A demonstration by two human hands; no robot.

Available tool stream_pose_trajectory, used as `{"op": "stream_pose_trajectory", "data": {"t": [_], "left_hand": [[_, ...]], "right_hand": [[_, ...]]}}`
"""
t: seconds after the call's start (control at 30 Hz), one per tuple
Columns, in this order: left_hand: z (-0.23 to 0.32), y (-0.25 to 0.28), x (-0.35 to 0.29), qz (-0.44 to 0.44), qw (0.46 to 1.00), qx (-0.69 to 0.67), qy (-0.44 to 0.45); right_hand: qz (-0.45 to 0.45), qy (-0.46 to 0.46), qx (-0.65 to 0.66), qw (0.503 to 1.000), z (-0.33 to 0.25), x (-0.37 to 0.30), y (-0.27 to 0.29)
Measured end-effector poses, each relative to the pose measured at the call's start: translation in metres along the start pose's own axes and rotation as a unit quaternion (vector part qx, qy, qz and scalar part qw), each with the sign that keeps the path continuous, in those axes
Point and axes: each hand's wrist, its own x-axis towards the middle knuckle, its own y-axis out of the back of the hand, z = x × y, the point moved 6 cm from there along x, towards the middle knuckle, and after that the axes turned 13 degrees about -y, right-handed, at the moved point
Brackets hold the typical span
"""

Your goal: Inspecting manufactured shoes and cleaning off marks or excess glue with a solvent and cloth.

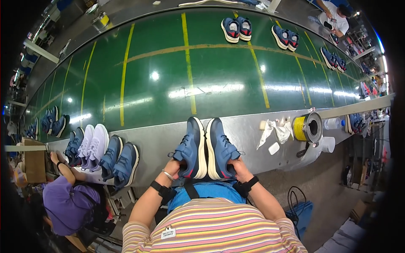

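One long green conveyor belt (156,84) runs beyond a grey metal ledge (164,139), over whose near edge two blue shoes (223,147) are held side by side, toes toward the belt. The left hand (171,168) grips one near its heel opening, the right hand (241,169) the other likewise; rightward on the ledge lies a small white piece (274,148).

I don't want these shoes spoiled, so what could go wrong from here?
The left hand and right hand hold two blue sneakers side by side; their pale soles could rub.

The yellow-labelled can sits on the metal ledge; a bump might tip it.

The lavender sneakers crowd close to another blue pair, so scuffs seem possible.
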Motion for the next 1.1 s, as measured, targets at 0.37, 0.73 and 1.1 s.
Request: {"op": "stream_pose_trajectory", "data": {"t": [0.37, 0.73, 1.1], "left_hand": [[0.004, 0.009, 0.008, -0.006, 1.0, 0.017, -0.022], [0.075, -0.03, -0.019, -0.027, 0.792, 0.519, -0.32], [0.063, -0.046, -0.014, 0.024, 0.645, 0.696, -0.315]], "right_hand": [[0.005, 0.014, 0.004, 1.0, -0.007, 0.005, 0.008], [0.048, 0.253, -0.245, 0.935, -0.047, -0.019, -0.003], [0.234, 0.381, -0.536, 0.716, -0.066, -0.031, -0.03]]}}
